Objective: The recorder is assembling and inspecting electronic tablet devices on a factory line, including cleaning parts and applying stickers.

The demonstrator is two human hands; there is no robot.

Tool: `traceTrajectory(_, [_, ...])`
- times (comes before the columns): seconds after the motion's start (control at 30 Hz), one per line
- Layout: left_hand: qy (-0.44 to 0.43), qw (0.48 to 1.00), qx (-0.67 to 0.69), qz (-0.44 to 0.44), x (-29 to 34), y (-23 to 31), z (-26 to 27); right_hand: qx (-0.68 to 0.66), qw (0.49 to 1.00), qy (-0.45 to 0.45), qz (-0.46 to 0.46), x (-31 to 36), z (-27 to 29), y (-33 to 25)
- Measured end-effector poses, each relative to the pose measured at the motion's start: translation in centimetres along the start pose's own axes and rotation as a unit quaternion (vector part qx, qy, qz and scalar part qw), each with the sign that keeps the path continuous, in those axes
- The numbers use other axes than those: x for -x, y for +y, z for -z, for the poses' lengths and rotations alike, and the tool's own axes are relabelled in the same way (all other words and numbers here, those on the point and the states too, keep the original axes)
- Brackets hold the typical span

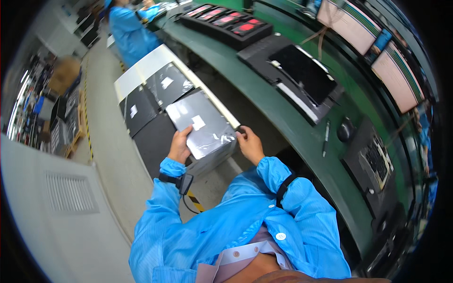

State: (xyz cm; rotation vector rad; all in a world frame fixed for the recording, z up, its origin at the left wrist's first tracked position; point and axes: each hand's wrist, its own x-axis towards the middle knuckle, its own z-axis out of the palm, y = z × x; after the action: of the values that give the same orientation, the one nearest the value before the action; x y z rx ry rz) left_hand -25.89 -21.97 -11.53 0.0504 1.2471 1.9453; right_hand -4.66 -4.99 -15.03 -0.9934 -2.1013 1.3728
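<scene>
We have the silver packet (pixel 204 118) between our left hand (pixel 179 146), gripping its left edge, and our right hand (pixel 250 145), curled at its right corner, hold unclear. A gap parts the white trolley (pixel 134 78) from the green bench (pixel 302 141) to the right.

1. The head view looks down from the wearer's head, over the blue jacket (pixel 203 236), which fills the lower middle, close to the lens.
2. It faces forward and down, with the left hand (pixel 180 145) and right hand (pixel 250 145) near the centre, at arm's reach.
3. Fisheye width takes in floor (pixel 104 101) at left, bench (pixel 264 92) at right and, farther off, a co-worker (pixel 130 35) at top.
4. Straight edges bow toward the dark rim.
</scene>
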Motion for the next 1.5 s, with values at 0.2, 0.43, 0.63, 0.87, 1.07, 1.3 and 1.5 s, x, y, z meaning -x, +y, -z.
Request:
traceTrajectory(0.2, [0.101, 0.913, -0.351, -0.182, -0.5, 1.3, 2.2, 0.070, 0.956, -0.276, 0.067, 4.5, 7.3, -2.5])
traceTrajectory(0.43, [0.105, 0.580, -0.735, -0.335, 4.6, 6.4, -8.7, 0.130, 0.974, -0.062, 0.176, 14.7, 25.7, -11.2])
traceTrajectory(0.63, [-0.338, 0.570, -0.499, -0.558, -1.1, 0.4, -28.3, 0.331, 0.898, 0.196, 0.212, 8.0, 33.2, -8.5])
traceTrajectory(0.87, [-0.383, 0.425, -0.685, -0.451, -8.2, -3.7, -37.2, 0.446, 0.870, 0.188, 0.094, -5.2, 34.1, -4.5])
traceTrajectory(1.07, [-0.395, 0.422, -0.688, -0.439, -7.1, -2.6, -37.6, 0.431, 0.868, 0.137, 0.205, -7.9, 34.0, -4.2])
traceTrajectory(1.3, [-0.347, 0.409, -0.609, -0.584, -10.3, -0.6, -36.1, 0.398, 0.904, 0.111, 0.109, -4.9, 34.3, -12.7])
traceTrajectory(1.5, [-0.259, 0.730, -0.421, -0.471, -2.3, 3.4, -29.5, 0.553, 0.767, 0.246, 0.213, 4.6, 30.5, -11.2])
